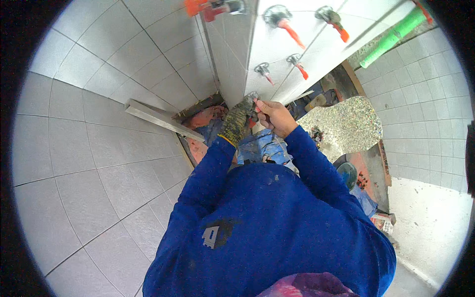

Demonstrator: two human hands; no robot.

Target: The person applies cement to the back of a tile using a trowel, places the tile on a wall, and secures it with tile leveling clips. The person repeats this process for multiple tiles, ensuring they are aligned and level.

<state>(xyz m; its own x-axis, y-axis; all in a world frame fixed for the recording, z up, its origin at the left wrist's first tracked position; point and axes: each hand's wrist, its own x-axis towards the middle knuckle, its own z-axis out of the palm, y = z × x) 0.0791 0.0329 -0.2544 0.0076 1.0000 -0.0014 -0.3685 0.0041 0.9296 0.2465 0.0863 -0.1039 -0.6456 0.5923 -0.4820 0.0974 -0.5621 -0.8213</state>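
My left hand (236, 121), in a dark, dirty knitted glove with a yellow cuff, is closed at a small metal fitting (252, 96) low on the narrow white tiled column (227, 54); what its fingers grip is unclear. My bare right hand (277, 116) pinches a small red plastic piece (258, 106) at that fitting, right beside the glove. Above my hands, several metal discs (277, 16) with red plastic stems (292, 34) stick out from the column's tiles. An orange-red piece (195, 7) with a metal part is at the top edge.
A tiled wall (74, 173) fills the left, with a long straight bar (163, 120) at the corner. Below are blue sheeting (269, 148), a speckled board (341, 123) and a bucket (348, 175). A green pipe (391, 39) is upper right, beside another tiled wall (420, 109).
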